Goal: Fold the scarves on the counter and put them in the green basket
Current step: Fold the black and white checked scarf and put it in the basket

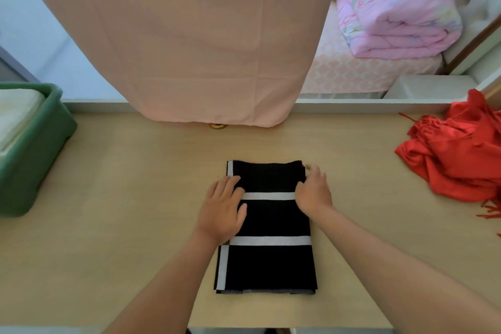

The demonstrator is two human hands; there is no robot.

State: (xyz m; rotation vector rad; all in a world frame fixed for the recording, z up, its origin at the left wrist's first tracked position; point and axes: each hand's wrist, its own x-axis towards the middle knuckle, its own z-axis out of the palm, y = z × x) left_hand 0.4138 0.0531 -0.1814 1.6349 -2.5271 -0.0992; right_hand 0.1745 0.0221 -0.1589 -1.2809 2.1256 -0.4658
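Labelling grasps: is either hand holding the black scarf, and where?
The left hand presses flat on the black scarf, left side; the right hand sits at its right edge, grip cannot be told.
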